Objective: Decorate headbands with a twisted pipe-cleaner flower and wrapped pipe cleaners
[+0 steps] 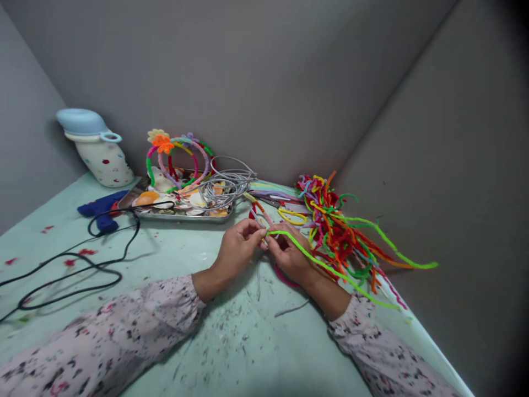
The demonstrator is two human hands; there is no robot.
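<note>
Both hands meet above the middle of the table, fingertips pinched close together. My left hand (pixel 237 248) grips the near end of a bright green pipe cleaner (pixel 326 264). Close beside it, my right hand (pixel 291 255) is closed too, pinching at the same spot where the green strand meets a ring wrapped in coloured pipe cleaner. The green length trails right, over my right wrist. Part of the ring, an orange-brown stretch (pixel 261 208), shows above the fingers, and a magenta stretch (pixel 286 277) shows below my right hand. The fingers hide the exact join.
A tangled heap of coloured pipe cleaners (pixel 330 231) lies right, beside yellow-handled scissors (pixel 292 216). Behind left, a metal tray (pixel 194 218) holds flower-decorated rings (pixel 163 144) and coiled grey wire (pixel 231 184). Left are a blue glue gun (pixel 105 209), its black cord (pixel 119 262) and a bottle (pixel 99 151).
</note>
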